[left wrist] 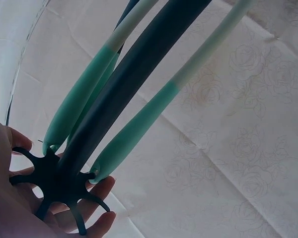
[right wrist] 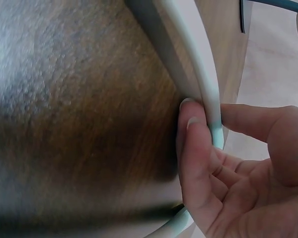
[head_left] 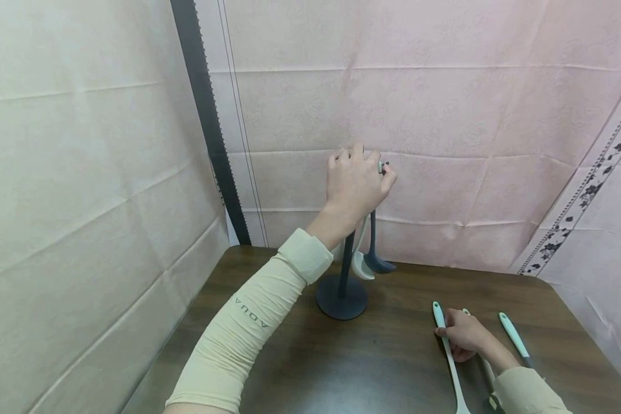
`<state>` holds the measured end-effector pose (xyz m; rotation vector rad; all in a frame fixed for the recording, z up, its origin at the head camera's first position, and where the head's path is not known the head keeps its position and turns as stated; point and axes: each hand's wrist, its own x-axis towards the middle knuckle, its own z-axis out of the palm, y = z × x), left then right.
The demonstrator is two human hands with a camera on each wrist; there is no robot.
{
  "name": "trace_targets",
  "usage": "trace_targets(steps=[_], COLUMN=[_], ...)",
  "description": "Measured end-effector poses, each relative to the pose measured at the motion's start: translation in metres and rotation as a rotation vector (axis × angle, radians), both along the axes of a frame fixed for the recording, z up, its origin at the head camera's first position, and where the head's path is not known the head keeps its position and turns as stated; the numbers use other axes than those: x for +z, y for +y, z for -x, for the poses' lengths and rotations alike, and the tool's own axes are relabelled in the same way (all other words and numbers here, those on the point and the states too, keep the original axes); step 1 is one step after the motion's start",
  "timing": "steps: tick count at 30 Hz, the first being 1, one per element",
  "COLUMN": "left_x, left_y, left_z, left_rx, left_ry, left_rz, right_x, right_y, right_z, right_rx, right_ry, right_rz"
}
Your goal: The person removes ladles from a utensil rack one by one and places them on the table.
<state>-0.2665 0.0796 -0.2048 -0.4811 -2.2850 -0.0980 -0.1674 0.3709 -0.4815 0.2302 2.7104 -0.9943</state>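
My left hand (head_left: 354,181) is over the top of a dark utensil stand (head_left: 341,302), its fingers curled about the hooked rack (left wrist: 54,183). From the hooks hang a dark ladle (head_left: 378,263), a white scoop-shaped utensil (head_left: 361,267) and other mint handles (left wrist: 134,131). At the right of the table, my right hand (head_left: 466,334) pinches a mint-and-white kitchen utensil (head_left: 452,368) between thumb and fingers. Its shaft (right wrist: 193,42) runs close above the wood in the right wrist view. The working end is cut off by the head view's lower edge.
Another pale utensil (head_left: 488,371) lies partly under my right hand and sleeve. Further right is a mint handle (head_left: 514,335) with a dark shaft. The brown table (head_left: 310,368) meets cloth-covered walls (head_left: 445,109) at the back and sides.
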Motion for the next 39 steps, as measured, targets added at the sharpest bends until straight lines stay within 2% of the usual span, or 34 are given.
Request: trace_targets(steps=[10,22,27,34,39], left_x=[0.003,0.002,0.002,0.001,0.002], left_y=[0.0,0.001,0.0,0.001,0.001], left_z=[-0.002,-0.002,-0.001,0.0,-0.001], left_rx=[-0.026,-0.014,-0.011,-0.003,-0.005], left_ry=[-0.041,-0.032,-0.021,-0.006,-0.024], left_rz=[-0.044,-0.036,-0.03,-0.026,-0.024], right_x=[0.011,0.023,0.021,0.019,0.019], right_y=[0.005,0.007,0.009,0.013,0.012], right_z=[-0.002,-0.006,-0.003,0.003,0.002], right_rx=[-0.002,0.044,0.076,0.153,0.155], right_ry=[-0.057,-0.003,0.045,0.19,0.242], right_rz=[0.027,0.001,-0.054,-0.192,-0.193])
